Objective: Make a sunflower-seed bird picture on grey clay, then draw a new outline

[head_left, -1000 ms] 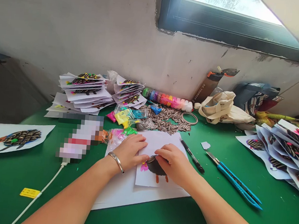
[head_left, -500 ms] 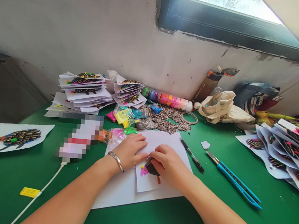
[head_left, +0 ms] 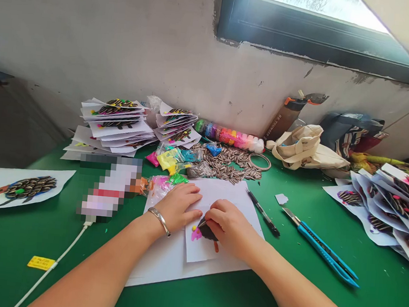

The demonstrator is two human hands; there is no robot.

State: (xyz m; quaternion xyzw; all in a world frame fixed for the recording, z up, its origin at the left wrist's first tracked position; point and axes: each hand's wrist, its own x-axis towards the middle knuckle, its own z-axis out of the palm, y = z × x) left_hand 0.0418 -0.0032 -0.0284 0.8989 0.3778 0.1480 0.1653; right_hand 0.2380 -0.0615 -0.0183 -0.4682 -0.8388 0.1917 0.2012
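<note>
A small white card [head_left: 195,254] lies on larger white sheets [head_left: 156,269] in front of me. It bears a black clay body [head_left: 209,232], a pink clay piece [head_left: 196,235] with a yellow dot, and an orange leg [head_left: 216,247]. My left hand [head_left: 178,207] rests flat at the card's upper left, fingers apart, a silver bangle on its wrist. Bent over the black clay, my right hand [head_left: 228,227] has thumb and fingers pinched on a striped sunflower seed [head_left: 203,221] at the clay's left end. The right hand covers the rest of the body.
Loose sunflower seeds [head_left: 232,165], a tape roll [head_left: 260,162] and clay packets [head_left: 170,160] lie behind the sheets. A pen [head_left: 263,213] and a blue utility knife [head_left: 320,247] are to the right. Stacked seed pictures [head_left: 121,127] stand at back left, more [head_left: 393,208] at far right.
The card has turned slightly and shifted toward me. My right hand has moved a little left and down over the black clay; my left hand has stayed in place.
</note>
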